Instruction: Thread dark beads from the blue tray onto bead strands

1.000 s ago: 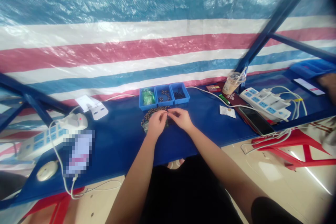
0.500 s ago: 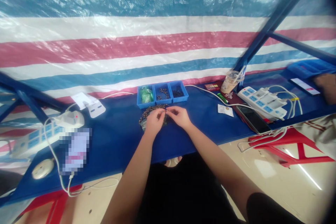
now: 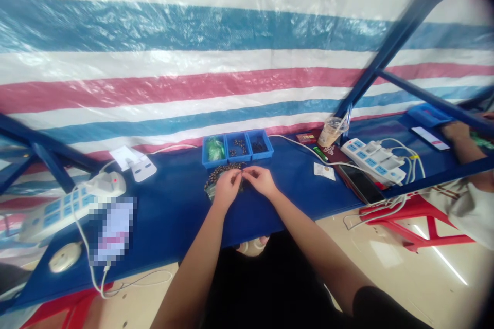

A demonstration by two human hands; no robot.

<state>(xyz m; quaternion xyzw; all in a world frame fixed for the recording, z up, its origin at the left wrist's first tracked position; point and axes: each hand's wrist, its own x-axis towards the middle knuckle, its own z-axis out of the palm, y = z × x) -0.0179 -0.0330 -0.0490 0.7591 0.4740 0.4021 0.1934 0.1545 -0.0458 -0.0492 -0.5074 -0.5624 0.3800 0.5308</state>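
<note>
My left hand (image 3: 227, 187) and my right hand (image 3: 261, 181) meet over a pile of dark beads (image 3: 216, 175) on the blue table (image 3: 173, 205). Both hands are closed in a pinch, fingertips nearly touching each other; what they hold is too small to make out. Just behind the pile stand three small blue trays (image 3: 236, 148): the left one holds something green, the other two hold dark beads.
A white power strip (image 3: 57, 211) with cables and a round white device (image 3: 65, 257) lie at the left. At the right are a plastic cup (image 3: 331, 132), a phone (image 3: 361, 183), another power strip (image 3: 373, 155) and a co-worker's arm (image 3: 463, 146). Red stools stand below the table.
The camera has tilted, so the scene sits a little lower and further left. My hands stay pinched together over the bead pile.
</note>
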